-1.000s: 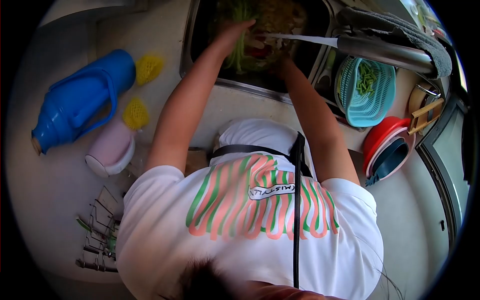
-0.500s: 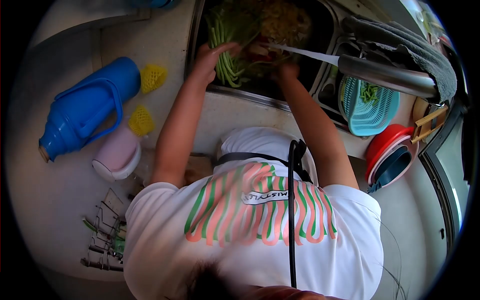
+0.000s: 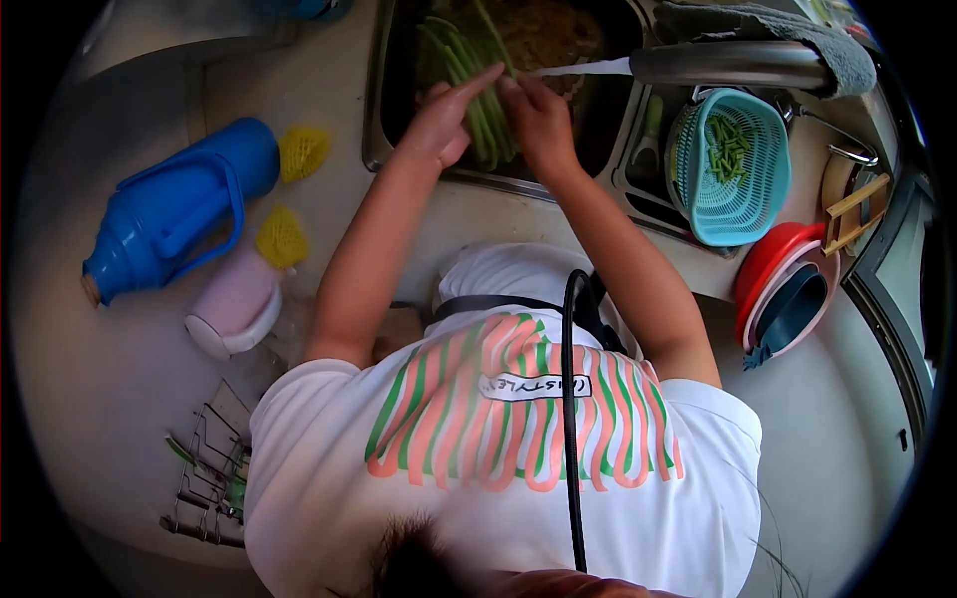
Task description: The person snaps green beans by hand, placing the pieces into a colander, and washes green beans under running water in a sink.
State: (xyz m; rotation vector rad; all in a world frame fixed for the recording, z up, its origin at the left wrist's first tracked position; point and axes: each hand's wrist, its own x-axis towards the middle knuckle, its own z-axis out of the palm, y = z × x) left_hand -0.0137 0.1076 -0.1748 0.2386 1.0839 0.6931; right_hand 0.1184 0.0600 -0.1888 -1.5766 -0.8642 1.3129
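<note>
Green stalks point(image 3: 485, 122): bunched at the sink point(image 3: 373, 135) between the grips, long axis running away from the body, far ends leaning left
Left grip point(image 3: 441, 122): closed around the bunch, a finger across it, so the nearer hand
Right grip point(image 3: 541, 120): fingers drawn together at the bunch's right edge; cannot tell if they pinch a stalk

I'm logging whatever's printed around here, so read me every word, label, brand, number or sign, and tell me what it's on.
"STYLE", as best I can read: on the boxed label of the shirt. Its other characters are unclear, and a black cord crosses it.
No other text is readable, including on the flask and basket.
</note>
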